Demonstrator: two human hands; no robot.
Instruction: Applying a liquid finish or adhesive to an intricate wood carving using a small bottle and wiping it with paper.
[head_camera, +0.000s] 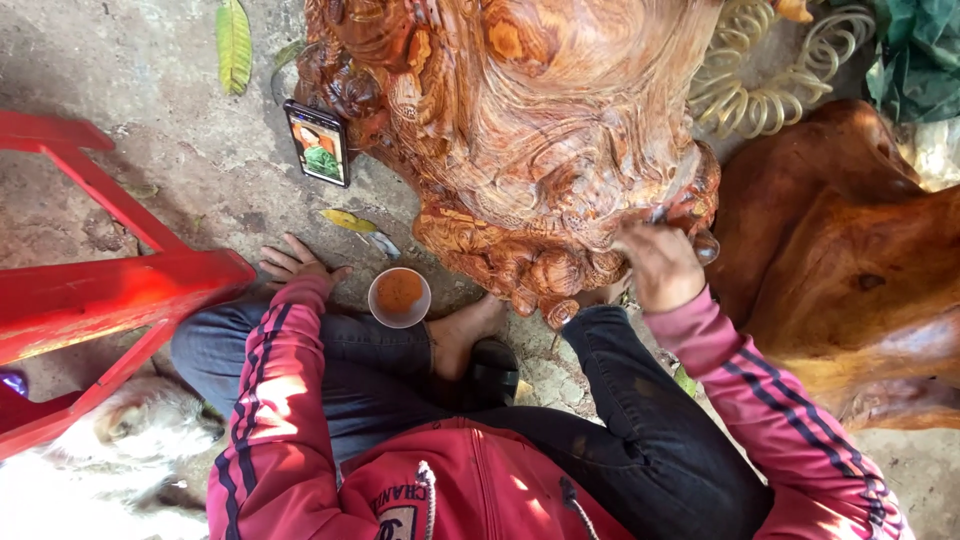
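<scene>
1. R hand (658, 262) closed round thin tool (658, 214), tip touching carved wood block (530, 130) just above knuckles; tool axis points up-and-away.
2. L hand (292, 264) open, flat on floor (180, 160), holds nothing.
3. Small cup w/ orange powder (399, 296) just right of L hand, nearer it than R.
</scene>
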